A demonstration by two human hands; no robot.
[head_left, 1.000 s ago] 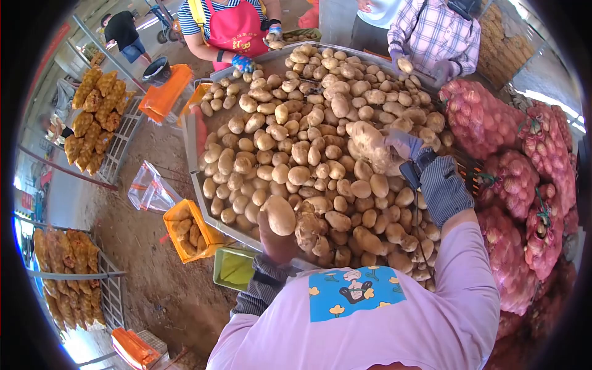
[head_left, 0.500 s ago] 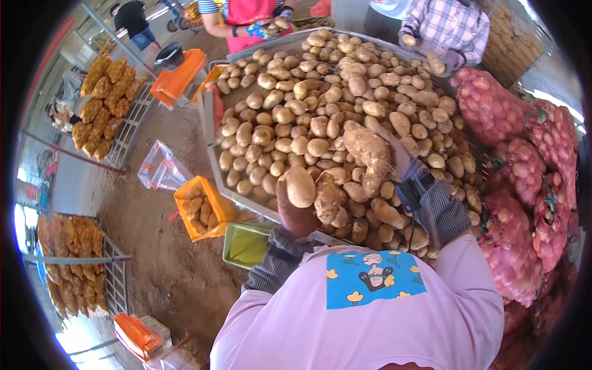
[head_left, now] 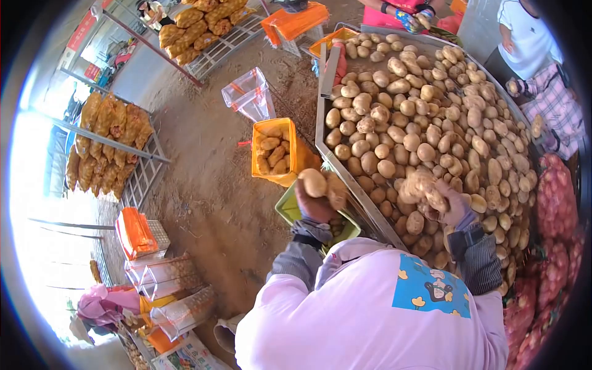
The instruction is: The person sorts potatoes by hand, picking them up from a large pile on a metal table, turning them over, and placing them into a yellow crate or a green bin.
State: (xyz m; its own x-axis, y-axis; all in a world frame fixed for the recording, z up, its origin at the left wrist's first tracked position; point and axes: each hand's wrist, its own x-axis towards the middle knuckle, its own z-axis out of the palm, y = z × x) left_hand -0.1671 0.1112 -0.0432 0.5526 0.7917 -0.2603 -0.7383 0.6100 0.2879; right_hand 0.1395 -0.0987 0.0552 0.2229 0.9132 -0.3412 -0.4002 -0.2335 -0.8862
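Note:
My left hand [head_left: 313,206] grips two potatoes [head_left: 313,182] and hovers over the green crate [head_left: 288,211] beside the metal sorting table [head_left: 327,148]. My right hand [head_left: 455,206], in a glove, clutches a large knobbly potato [head_left: 422,188] above the near edge of the potato heap [head_left: 425,117]. Both arms wear striped sleeves under a pale lilac top.
An orange crate [head_left: 290,161] with several potatoes stands on the dirt floor left of the table. Clear bags [head_left: 250,95] lie further off. Red net sacks [head_left: 555,197] pile up at the right. Other people's hands [head_left: 410,18] work at the table's far end. Racks of filled sacks [head_left: 105,148] line the left.
My view has swung left. My left hand has carried its potatoes off the table to above the green crate. My right hand has drawn the big potato closer to the table's edge.

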